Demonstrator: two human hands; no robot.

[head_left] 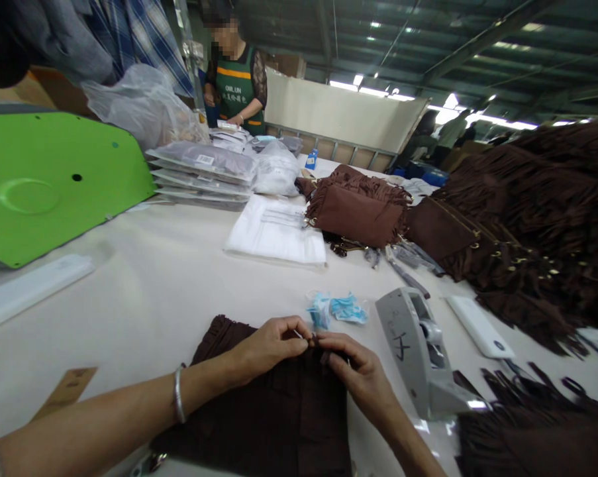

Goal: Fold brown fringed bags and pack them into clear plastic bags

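Note:
A dark brown fringed bag [273, 404] lies on the white table in front of me. My left hand [273, 344] reaches over it from the left, thumb and forefinger pinched at its upper edge. Close beside it, my right hand [355, 371] pinches the same spot from the right. Between the fingertips is a small dark piece of the bag, perhaps a strap end or fitting, too small to make out. A metal clasp shows at the bag's lower left.
A grey tape dispenser [418, 351] stands to the right, near blue-and-white packets [336, 309]. More brown bags [358, 212] pile up behind and right. White plastic packaging [281, 232], stacked packed goods [204, 172] and a green panel [60, 179] are farther back. A person [236, 79] stands across the table.

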